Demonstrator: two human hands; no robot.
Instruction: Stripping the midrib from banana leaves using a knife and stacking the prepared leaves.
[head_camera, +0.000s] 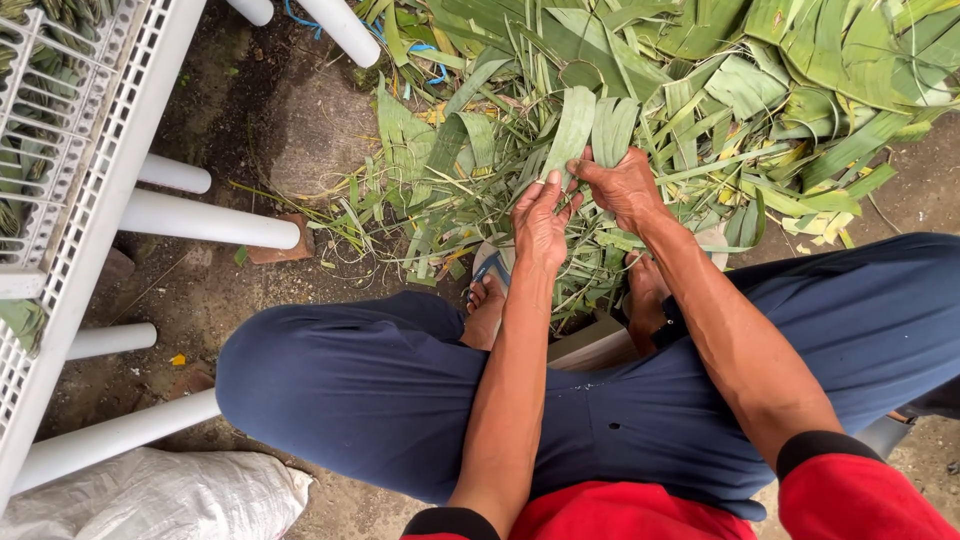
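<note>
1. From the head view I look straight down on a seated person: knees apart in dark blue trousers (400, 390), red sleeves with black cuffs, feet in sandals on bare dirt ground (250, 110).
2. Left hand (540, 222): fingers curled and pinched on the lower end of a broad green leaf strip (572, 130). The grip is narrow, thumb against fingertips.
3. Right hand (622, 185): closed around the base of the neighbouring leaf strip (612, 128), knuckles up, fingers wrapped tight. Both hands sit just beside each other, almost touching.
4. Location of the held strips: they rise from the near edge of the big leaf pile (760, 90), which covers the ground in front of the feet and runs off the top and right of the view.
5. Risk, my judgement: the strips are long and interlaced with loose ones, so a pull could drag neighbours along or tear the strip along its grain. Leaf edges may also cut a bare finger if the strip slides through the grip.
6. Containers: a white wire rack (45, 130) at the left edge holds green leaf pieces between its bars; how full it is I cannot tell. It sits on a white perforated frame (100, 210) with round white legs.
7. A white woven sack (170, 495) lies at the bottom left, contents hidden.
</note>
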